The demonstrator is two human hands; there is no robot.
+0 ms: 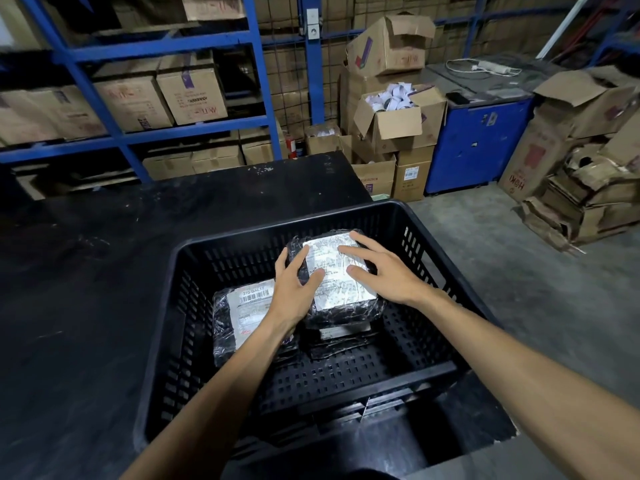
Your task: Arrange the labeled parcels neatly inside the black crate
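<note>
A black slotted crate (pixel 408 223) stands on a black table. Inside it, a black-wrapped parcel with a white label (pixel 341 292) sits raised on top of another parcel (pixel 341 336) whose edge shows below it. My left hand (pixel 294 285) grips the top parcel's left side, thumb over the far corner. My right hand (pixel 384 271) lies flat on its label, fingers spread. A second wrapped parcel with a barcode label (pixel 242 310) lies on the crate floor to the left, partly under my left forearm.
The black table (pixel 104 271) stretches left and behind the crate. Blue shelving (pixel 166 46) with cardboard boxes fills the back. Open cartons (pixel 398 123), a blue cabinet (pixel 478 143) and flattened cardboard (pixel 588 202) stand on the concrete floor at right.
</note>
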